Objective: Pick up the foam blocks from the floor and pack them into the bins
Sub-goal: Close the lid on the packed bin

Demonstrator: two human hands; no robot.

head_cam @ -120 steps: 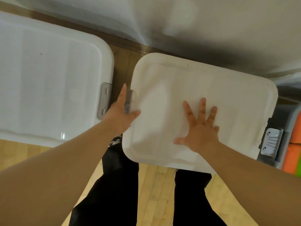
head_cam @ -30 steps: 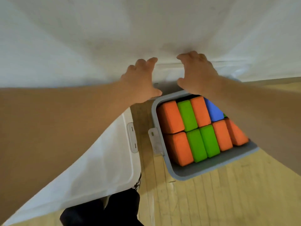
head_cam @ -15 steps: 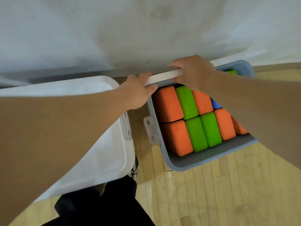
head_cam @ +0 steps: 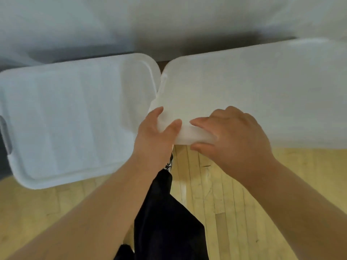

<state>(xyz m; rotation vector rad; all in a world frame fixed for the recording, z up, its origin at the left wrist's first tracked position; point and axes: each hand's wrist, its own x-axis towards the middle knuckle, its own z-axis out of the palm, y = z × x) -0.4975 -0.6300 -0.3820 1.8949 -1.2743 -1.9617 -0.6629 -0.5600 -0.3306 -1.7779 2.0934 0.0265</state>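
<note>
Head view: the left hand grips the near left corner of the right lid, with the thumb on top and the fingers wrapped round the corner's side. Just beside it, the right hand pinches the near edge, forefinger above and thumb below. The lid stretches away beyond and to the right of the fingers, and what lies under it is hidden. Left of the left fingers lies the left lid, with a grey latch at its far end. Below the wrists are the wood floor and a black trouser leg.

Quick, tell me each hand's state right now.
Left hand: grips the near corner of the white lid.
Right hand: grips the same lid's near edge.
</note>
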